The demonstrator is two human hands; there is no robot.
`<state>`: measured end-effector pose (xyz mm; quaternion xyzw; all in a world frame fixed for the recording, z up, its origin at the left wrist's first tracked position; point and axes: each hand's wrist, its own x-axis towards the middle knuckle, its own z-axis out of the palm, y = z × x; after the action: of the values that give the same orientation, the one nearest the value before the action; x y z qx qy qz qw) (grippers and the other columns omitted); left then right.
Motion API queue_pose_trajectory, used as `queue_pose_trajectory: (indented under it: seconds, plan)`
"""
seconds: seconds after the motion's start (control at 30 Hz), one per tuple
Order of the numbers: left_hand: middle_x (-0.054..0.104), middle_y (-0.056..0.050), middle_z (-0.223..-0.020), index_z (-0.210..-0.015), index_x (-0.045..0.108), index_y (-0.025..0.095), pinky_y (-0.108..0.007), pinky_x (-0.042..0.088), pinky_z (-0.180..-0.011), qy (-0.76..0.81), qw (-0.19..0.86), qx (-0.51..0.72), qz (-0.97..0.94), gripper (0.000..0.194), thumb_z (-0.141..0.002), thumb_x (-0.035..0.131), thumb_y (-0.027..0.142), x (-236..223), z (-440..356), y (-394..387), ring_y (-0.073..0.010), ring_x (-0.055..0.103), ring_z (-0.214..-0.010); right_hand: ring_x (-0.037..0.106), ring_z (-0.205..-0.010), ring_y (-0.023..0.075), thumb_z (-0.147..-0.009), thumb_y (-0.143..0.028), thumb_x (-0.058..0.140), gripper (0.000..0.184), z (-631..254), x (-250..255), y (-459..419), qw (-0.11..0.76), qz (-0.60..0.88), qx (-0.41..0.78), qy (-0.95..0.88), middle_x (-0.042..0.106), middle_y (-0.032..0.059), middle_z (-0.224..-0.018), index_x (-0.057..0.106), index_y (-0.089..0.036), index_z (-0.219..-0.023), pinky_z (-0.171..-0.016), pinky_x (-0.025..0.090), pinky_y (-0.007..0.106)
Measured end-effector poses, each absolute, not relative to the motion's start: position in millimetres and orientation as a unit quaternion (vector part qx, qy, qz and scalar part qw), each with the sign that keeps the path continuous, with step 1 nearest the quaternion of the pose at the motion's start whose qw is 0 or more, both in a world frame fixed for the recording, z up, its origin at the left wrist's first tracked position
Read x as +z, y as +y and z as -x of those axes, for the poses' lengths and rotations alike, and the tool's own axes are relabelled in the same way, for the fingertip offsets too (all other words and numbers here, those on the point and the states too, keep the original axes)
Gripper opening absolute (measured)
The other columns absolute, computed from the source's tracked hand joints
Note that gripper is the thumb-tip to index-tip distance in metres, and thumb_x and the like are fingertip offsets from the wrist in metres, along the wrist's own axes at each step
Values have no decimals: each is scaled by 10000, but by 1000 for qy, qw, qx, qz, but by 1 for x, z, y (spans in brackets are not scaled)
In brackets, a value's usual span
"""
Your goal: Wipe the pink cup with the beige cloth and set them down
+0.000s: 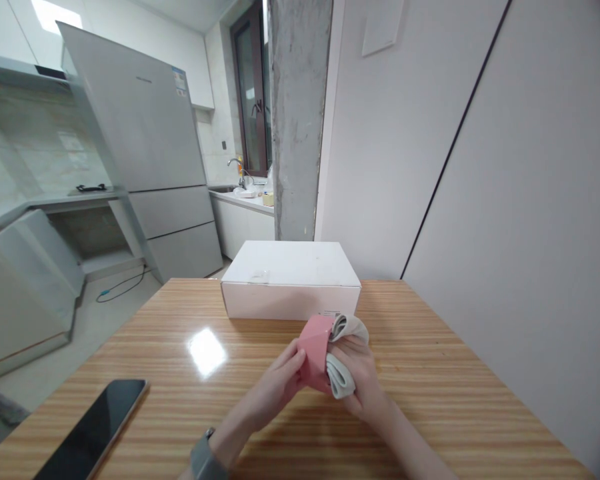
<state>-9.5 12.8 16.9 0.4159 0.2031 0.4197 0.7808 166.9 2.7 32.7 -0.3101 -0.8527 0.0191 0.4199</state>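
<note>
Over the near part of the striped wooden table [130, 347], I hold a pink faceted object [315, 350] between both hands, just in front of a white cardboard box [290, 280]. My left hand [277, 390], its fingers pressed together, lies against the object's left side. My right hand [357, 380] curls around its right side and a pale grey cloth [340, 378], which bulges out above and below my fingers. A black smartphone [93, 427] lies face up to the near left, well apart from my hands, and a watch [206, 460] circles my left wrist.
</note>
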Motion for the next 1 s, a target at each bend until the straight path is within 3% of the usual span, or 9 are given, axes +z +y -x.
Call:
queue_pose_trajectory:
  seconds: [0.13,0.27,0.43,0.67,0.77,0.9,1.0]
  plan:
    - [711,-94,-913,-1018,668,116,-322,464,-792,269,797,442,-311,520,-837,486,569,14,7,20,-240,634,-914,624,-843,280,-811,-360,349,338,-156,31,0,393,263,-31,-880,669,122,-897,556,-181,-1010,-782,452,421]
    - [697,-56,-679,-763,692,118,-298,442,-789,327,780,427,-321,504,-797,537,596,22,18,22,-210,642,-750,624,-777,264,-800,-355,331,347,-136,27,-9,377,201,-54,-903,668,131,-812,573,-158,-951,-751,474,404]
    - [731,-81,-909,-883,717,106,-344,309,-1046,318,747,334,-478,478,-821,552,550,39,30,19,-247,606,-1030,598,-674,237,-790,-346,316,319,-126,21,-14,388,188,-52,-901,651,106,-726,572,-174,-876,-677,483,387]
    - [659,-79,-1179,-1057,675,137,-392,246,-1107,369,660,400,-519,507,-819,553,567,26,31,21,-266,504,-1181,576,-604,235,-801,-355,312,303,-140,23,-9,401,232,-64,-884,641,93,-681,563,-186,-803,-603,447,375]
    - [601,-79,-1270,-1216,588,172,-400,261,-1100,289,707,401,-506,475,-880,509,498,21,26,16,-246,493,-1198,580,-628,241,-791,-327,343,276,-149,29,-6,417,252,-76,-870,648,94,-708,567,-179,-853,-608,433,372]
    - [590,-93,-1272,-1250,544,169,-383,318,-1051,170,792,422,-408,424,-895,506,397,18,15,11,-240,504,-1199,558,-597,228,-770,-290,361,228,-155,33,-4,424,262,-87,-862,633,86,-690,555,-186,-831,-585,416,356]
    - [676,-110,-1101,-1142,609,125,-364,388,-965,174,839,402,-323,426,-852,523,425,16,13,14,-258,583,-1090,576,-619,237,-765,-287,356,265,-151,31,-6,416,224,-110,-875,646,97,-697,565,-170,-878,-607,439,365]
